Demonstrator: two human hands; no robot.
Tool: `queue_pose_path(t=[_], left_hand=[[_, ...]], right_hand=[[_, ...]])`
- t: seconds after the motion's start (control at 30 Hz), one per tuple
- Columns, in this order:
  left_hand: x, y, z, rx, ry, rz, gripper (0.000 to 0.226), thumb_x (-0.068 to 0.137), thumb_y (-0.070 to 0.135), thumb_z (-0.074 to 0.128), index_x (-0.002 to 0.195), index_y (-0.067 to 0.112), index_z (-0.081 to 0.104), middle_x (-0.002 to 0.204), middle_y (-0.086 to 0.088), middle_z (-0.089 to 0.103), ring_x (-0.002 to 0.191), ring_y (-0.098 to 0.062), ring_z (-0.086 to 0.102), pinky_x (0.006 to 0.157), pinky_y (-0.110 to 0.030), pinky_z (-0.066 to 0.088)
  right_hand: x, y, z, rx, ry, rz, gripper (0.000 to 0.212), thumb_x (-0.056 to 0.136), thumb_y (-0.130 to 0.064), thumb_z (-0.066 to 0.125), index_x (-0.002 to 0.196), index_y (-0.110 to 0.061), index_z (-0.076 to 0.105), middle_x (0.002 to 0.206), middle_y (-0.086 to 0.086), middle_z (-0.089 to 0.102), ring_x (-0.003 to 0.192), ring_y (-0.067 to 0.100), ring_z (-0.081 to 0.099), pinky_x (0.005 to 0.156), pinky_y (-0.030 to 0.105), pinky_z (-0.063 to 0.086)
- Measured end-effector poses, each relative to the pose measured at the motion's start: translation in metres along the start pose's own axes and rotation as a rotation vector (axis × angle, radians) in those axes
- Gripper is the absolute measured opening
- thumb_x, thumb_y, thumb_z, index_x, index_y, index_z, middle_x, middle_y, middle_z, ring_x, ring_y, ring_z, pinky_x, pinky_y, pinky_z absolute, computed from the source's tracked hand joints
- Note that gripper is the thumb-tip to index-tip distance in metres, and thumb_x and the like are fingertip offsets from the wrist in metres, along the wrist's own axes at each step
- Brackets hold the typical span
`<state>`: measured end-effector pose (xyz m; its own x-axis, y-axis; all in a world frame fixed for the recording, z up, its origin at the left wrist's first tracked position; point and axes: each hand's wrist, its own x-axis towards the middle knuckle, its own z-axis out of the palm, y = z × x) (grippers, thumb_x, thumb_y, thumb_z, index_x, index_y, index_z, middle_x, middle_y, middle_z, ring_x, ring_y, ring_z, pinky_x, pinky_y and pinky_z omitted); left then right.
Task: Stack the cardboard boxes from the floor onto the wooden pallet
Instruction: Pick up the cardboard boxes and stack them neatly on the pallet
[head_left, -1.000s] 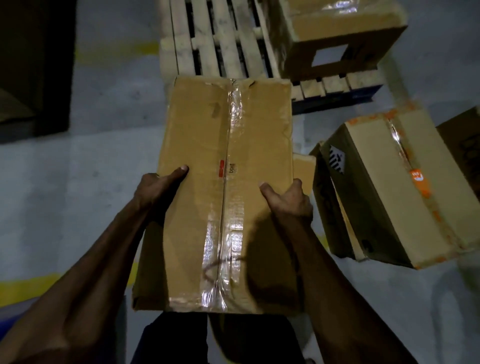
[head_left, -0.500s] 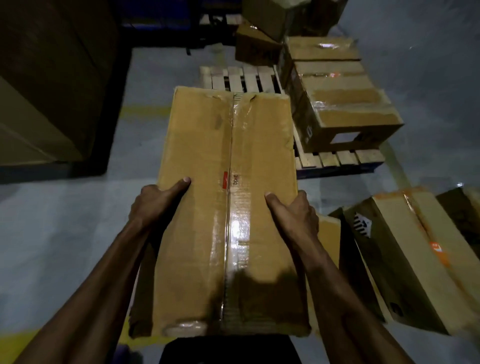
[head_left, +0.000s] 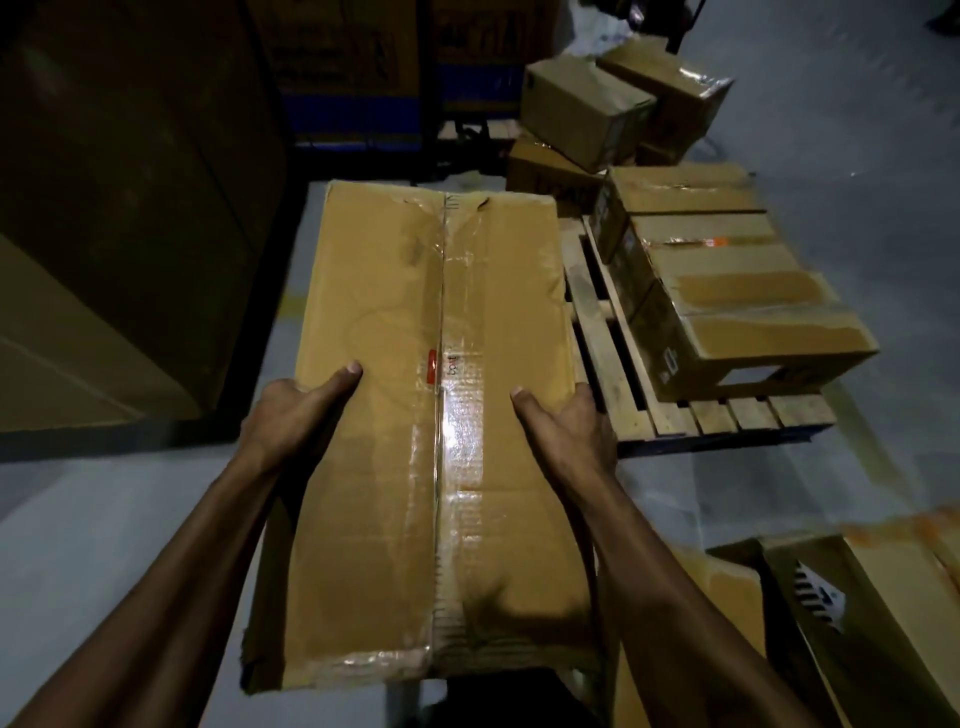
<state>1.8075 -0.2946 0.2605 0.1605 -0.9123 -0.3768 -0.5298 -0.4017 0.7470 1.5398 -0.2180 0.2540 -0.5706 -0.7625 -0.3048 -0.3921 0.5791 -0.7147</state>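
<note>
The person is carrying a long taped cardboard box (head_left: 436, 415) level above the floor, just left of the wooden pallet (head_left: 613, 374). The left hand (head_left: 291, 415) and right hand (head_left: 566, 431) are clamping its sides, thumbs on top (other fingers hidden). It should go flat on the bare slats beside the stacked boxes (head_left: 727, 291). A red tab and small illegible handwriting are showing on its seam.

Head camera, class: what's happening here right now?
A person carries a long taped cardboard box, the left hand and right hand gripping its two long sides, thumbs on top. Ahead to the right, the wooden pallet already bears a row of boxes, with bare slats on its near left. Another box waits on the floor at right.
</note>
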Motion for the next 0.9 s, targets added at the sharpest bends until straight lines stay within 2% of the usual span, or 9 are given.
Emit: queue_pose_path(t=[0.1,0.2,0.27,0.33,0.43,0.57,0.7,0.8,0.9], left_hand=[[0.061,0.032,-0.007,0.059,0.003,-0.005,0.077,0.06,0.088,0.063,0.085,0.016,0.068,0.093,-0.007,0.07,0.087,-0.033,0.067,0.087,-0.05,0.057],[0.118,0.07,-0.016,0.071,0.02,-0.007,0.087,0.052,0.094,0.058,0.086,0.015,0.068,0.094,-0.009,0.07,0.086,-0.033,0.067,0.086,-0.049,0.058],[0.153,0.093,-0.021,0.085,0.026,-0.007,0.09,0.052,0.095,0.058,0.087,0.014,0.07,0.096,-0.01,0.07,0.087,-0.033,0.067,0.085,-0.047,0.058],[0.188,0.11,-0.025,0.094,0.034,0.002,0.079,0.062,0.09,0.062,0.082,0.013,0.07,0.097,-0.011,0.07,0.088,-0.033,0.066,0.084,-0.043,0.057],[0.243,0.132,-0.028,0.072,0.012,0.007,0.069,0.066,0.086,0.063,0.076,0.018,0.068,0.094,-0.008,0.07,0.089,-0.032,0.066,0.083,-0.039,0.055],[0.321,0.16,-0.026,0.035,-0.041,0.047,0.06,0.075,0.075,0.068,0.075,0.015,0.066,0.078,0.001,0.065,0.075,-0.026,0.061,0.075,-0.035,0.05],[0.417,0.18,-0.034,0.07,-0.099,0.063,0.078,0.065,0.084,0.065,0.098,0.014,0.071,0.097,-0.006,0.069,0.088,-0.031,0.065,0.083,-0.038,0.054],[0.477,0.207,-0.047,0.124,-0.174,0.094,0.092,0.051,0.096,0.059,0.097,0.017,0.074,0.097,-0.007,0.073,0.087,-0.033,0.069,0.086,-0.045,0.058],[0.528,0.236,-0.057,0.134,-0.228,0.141,0.092,0.053,0.095,0.059,0.097,0.017,0.073,0.095,-0.007,0.073,0.086,-0.034,0.069,0.086,-0.047,0.058]], right_hand=[[0.057,-0.041,0.019,-0.018,-0.015,0.006,0.076,0.079,-0.07,0.06,0.131,-0.015,0.046,0.12,0.01,0.062,0.109,0.034,0.059,0.088,0.039,0.047],[0.105,-0.085,0.029,-0.004,-0.015,0.002,0.074,0.081,-0.068,0.06,0.131,-0.014,0.046,0.12,0.01,0.061,0.108,0.034,0.058,0.081,0.036,0.043],[0.131,-0.112,0.034,0.003,-0.007,-0.001,0.078,0.081,-0.067,0.061,0.136,-0.013,0.044,0.123,0.011,0.06,0.112,0.035,0.057,0.085,0.038,0.043],[0.155,-0.136,0.039,0.004,0.008,-0.005,0.082,0.081,-0.068,0.06,0.139,-0.013,0.042,0.127,0.012,0.059,0.116,0.036,0.056,0.09,0.039,0.043],[0.193,-0.168,0.053,-0.02,0.039,0.015,0.079,0.082,-0.068,0.06,0.137,-0.013,0.043,0.127,0.013,0.058,0.117,0.036,0.055,0.091,0.039,0.042],[0.247,-0.204,0.088,-0.022,0.086,0.057,0.077,0.08,-0.071,0.059,0.131,-0.016,0.047,0.124,0.012,0.06,0.114,0.037,0.056,0.091,0.041,0.045],[0.293,-0.248,0.129,-0.004,0.144,0.15,0.078,0.079,-0.073,0.058,0.134,-0.018,0.045,0.126,0.013,0.059,0.115,0.036,0.055,0.091,0.042,0.043],[0.319,-0.284,0.151,-0.02,0.187,0.215,0.077,0.08,-0.073,0.057,0.132,-0.017,0.045,0.125,0.012,0.059,0.114,0.036,0.055,0.091,0.042,0.043],[0.343,-0.317,0.167,0.005,0.241,0.266,0.075,0.08,-0.073,0.056,0.128,-0.017,0.046,0.122,0.011,0.06,0.112,0.036,0.056,0.09,0.043,0.043]])
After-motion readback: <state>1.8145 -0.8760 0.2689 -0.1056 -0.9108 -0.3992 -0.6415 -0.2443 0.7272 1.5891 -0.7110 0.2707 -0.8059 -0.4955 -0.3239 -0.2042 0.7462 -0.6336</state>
